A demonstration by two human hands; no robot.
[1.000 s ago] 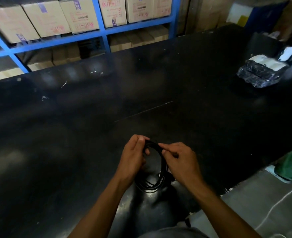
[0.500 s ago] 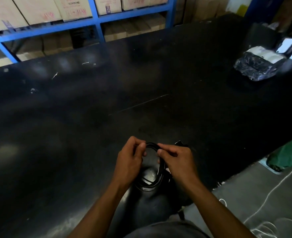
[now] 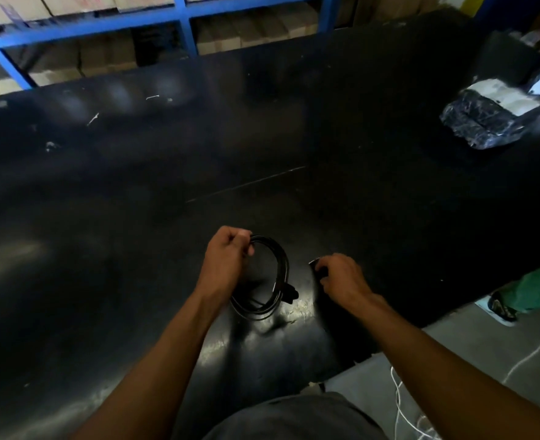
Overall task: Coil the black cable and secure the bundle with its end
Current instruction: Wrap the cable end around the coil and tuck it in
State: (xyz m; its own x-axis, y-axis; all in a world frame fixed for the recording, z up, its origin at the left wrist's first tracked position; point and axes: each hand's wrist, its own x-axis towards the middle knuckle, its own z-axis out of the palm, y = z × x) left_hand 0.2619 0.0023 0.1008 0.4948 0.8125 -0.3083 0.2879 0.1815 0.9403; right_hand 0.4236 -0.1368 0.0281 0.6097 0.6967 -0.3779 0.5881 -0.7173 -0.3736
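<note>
The black cable point(image 3: 276, 274) hangs as a coil of several loops over the near part of the black table point(image 3: 262, 138). My left hand point(image 3: 227, 262) pinches the top of the coil. A black plug point(image 3: 290, 293) sticks out at the coil's lower right. My right hand point(image 3: 341, 277) is apart from the coil, to its right, with its fingers curled around a small dark piece point(image 3: 314, 263); I cannot tell whether that piece is the cable's end.
A plastic-wrapped black bundle point(image 3: 484, 122) with a white label lies at the table's far right. Blue shelving point(image 3: 103, 23) with cardboard boxes stands behind the table. A person's green trouser leg and shoe point(image 3: 516, 300) are on the floor at the right. White cord point(image 3: 398, 408) lies near my feet.
My right hand has let go of the coil's top and moved away to the right. The left hand still holds the coil, which now hangs more open.
</note>
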